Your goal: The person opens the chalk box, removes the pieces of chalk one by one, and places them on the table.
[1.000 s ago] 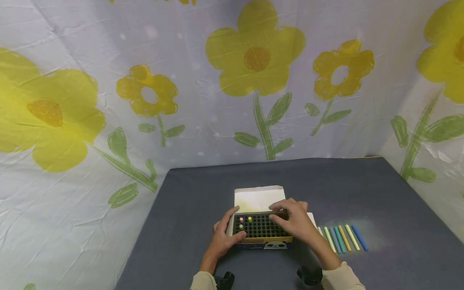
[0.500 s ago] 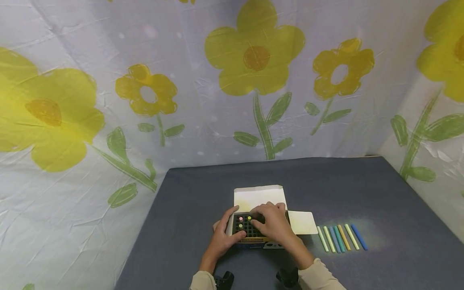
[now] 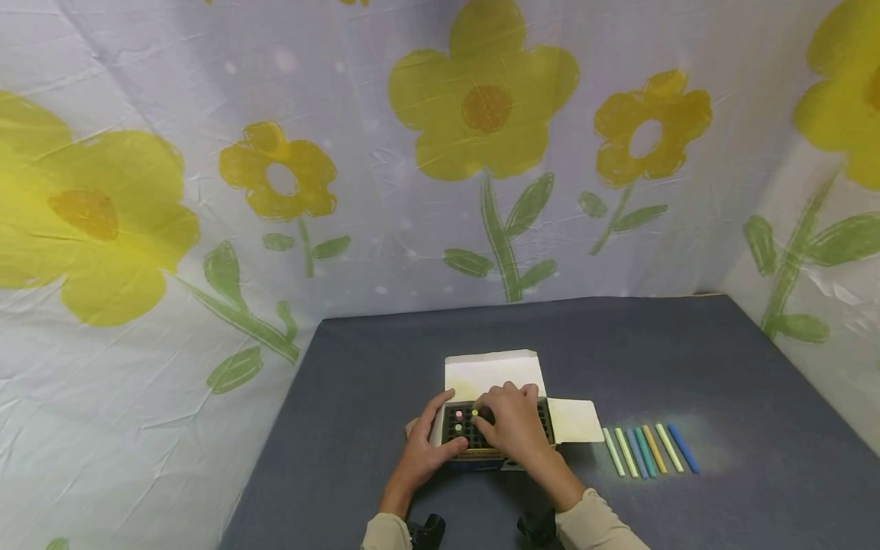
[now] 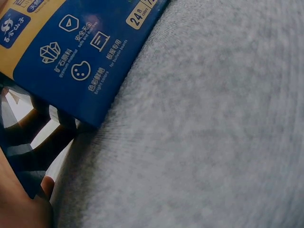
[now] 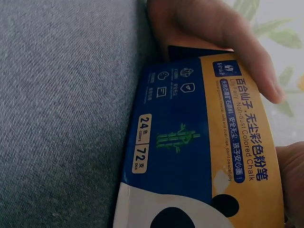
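Observation:
A blue and yellow box of coloured chalk [image 3: 481,464] stands with its lid raised, a grid of mostly empty round holes inside. My left hand [image 3: 421,452] grips its left end, thumb over the front rim and fingers along the side. In the right wrist view that thumb lies along the box's printed front [image 5: 175,118]. My right hand [image 3: 517,426] reaches over the grid, thumb and forefinger pinching a yellow chalk stick [image 3: 475,412] whose top shows at the fingertips. Left of it, a pink chalk [image 3: 458,415] and a pale green chalk [image 3: 458,428] poke up from their holes.
Right of the box, several chalk sticks [image 3: 649,451] lie side by side on the dark tablecloth [image 3: 385,367]. The white side flap [image 3: 576,422] sticks out toward them, and the white lid [image 3: 495,372] stands behind. A flower-printed curtain [image 3: 399,229] hangs beyond the table.
My right hand has moved left across the grid to the yellow chalk, uncovering the side flap. My left hand has kept its hold on the box.

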`<state>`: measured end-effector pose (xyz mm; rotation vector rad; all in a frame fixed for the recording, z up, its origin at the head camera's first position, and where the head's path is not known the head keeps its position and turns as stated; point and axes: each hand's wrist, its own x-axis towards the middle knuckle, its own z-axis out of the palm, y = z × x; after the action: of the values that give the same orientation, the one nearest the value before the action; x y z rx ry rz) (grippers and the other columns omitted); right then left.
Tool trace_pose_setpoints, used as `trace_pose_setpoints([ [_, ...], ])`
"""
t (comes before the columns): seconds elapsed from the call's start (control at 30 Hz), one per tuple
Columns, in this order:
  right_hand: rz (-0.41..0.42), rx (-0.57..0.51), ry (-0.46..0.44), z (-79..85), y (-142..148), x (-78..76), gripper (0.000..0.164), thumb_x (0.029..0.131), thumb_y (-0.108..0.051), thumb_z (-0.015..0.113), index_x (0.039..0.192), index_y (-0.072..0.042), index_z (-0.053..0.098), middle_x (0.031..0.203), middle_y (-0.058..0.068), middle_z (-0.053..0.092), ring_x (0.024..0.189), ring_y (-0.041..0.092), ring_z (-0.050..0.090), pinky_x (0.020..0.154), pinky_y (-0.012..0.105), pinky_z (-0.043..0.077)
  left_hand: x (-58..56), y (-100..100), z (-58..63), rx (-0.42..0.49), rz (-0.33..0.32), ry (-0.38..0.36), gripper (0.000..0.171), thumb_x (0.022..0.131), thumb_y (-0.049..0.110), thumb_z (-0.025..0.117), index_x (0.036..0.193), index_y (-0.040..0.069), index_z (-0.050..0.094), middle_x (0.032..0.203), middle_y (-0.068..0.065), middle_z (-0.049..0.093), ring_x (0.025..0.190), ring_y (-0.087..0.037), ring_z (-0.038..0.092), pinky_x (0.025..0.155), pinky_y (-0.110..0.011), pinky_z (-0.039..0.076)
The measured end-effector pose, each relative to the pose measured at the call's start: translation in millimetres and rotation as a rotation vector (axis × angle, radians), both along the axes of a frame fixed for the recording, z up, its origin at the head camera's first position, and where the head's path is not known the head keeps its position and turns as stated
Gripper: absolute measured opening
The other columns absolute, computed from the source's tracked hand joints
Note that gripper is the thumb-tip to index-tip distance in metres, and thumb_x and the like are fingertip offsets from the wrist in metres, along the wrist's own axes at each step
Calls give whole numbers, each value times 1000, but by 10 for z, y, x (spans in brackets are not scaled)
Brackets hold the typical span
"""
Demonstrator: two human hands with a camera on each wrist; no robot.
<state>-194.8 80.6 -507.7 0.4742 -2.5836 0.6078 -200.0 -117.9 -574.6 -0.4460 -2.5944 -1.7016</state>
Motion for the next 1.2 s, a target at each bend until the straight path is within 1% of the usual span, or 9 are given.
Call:
trace_pose_setpoints([
  [0.1, -7, 41, 7, -5, -4, 0, 15, 76, -25, 90, 85, -19, 80, 76, -5, 67, 73, 16, 53, 79, 46, 33, -1, 0, 9, 9, -4, 4, 81, 83, 33, 83, 153, 42, 43, 140, -3, 59, 124, -34, 30, 92, -52, 36],
  [0.2, -9, 46, 14, -12, -7, 3, 15, 76, -25, 90, 85, -19, 79, 76, -5, 67, 73, 16, 52, 79, 47, 33, 1, -3, 16, 13, -4, 3, 81, 83, 34, 83, 152, 42, 43, 139, -2, 60, 123, -33, 31, 93, -51, 35],
  [0.43, 6, -27, 10, -35, 6, 3, 15, 77, -24, 90, 87, -20, 79, 80, -4, 70, 76, 17, 55, 82, 48, 33, -3, -8, 2, 25, -14, 0, 80, 83, 33, 83, 152, 42, 43, 136, -3, 61, 121, -32, 31, 92, -50, 37],
  [0.67, 13, -58, -5, -42, 15, -1, 16, 77, -24, 90, 89, -20, 79, 84, -4, 73, 78, 17, 57, 84, 49, 33, -5, -5, -2, 20, -13, 14, 80, 83, 33, 83, 152, 40, 44, 136, -3, 62, 121, -32, 32, 94, -51, 35],
  [0.77, 22, -81, -16, -33, 20, 2, 16, 78, -23, 89, 91, -19, 80, 86, -4, 74, 79, 18, 58, 84, 49, 33, -12, -9, -14, 23, -16, 13, 80, 83, 32, 83, 153, 40, 44, 136, -3, 62, 122, -32, 32, 94, -51, 36],
  [0.97, 60, -169, -32, -12, 33, 8, 16, 81, -21, 87, 96, -19, 79, 90, -3, 75, 81, 19, 60, 85, 50, 32, -19, -10, -27, 51, -27, -7, 79, 84, 30, 82, 153, 39, 43, 138, -6, 60, 124, -36, 30, 93, -50, 40],
  [1.07, 88, -211, -24, -5, 37, 7, 17, 82, -20, 86, 97, -18, 79, 90, -2, 75, 80, 17, 58, 85, 49, 30, -13, -9, -20, 52, -28, -3, 79, 84, 31, 82, 153, 39, 43, 138, -7, 60, 125, -37, 29, 93, -51, 40],
  [1.2, 122, -252, -31, -7, 44, 4, 16, 83, -19, 84, 98, -17, 78, 85, -4, 73, 73, 11, 51, 83, 45, 27, -13, -11, -20, 52, -27, -3, 79, 84, 32, 82, 152, 41, 44, 137, -5, 61, 125, -35, 30, 95, -51, 38],
])
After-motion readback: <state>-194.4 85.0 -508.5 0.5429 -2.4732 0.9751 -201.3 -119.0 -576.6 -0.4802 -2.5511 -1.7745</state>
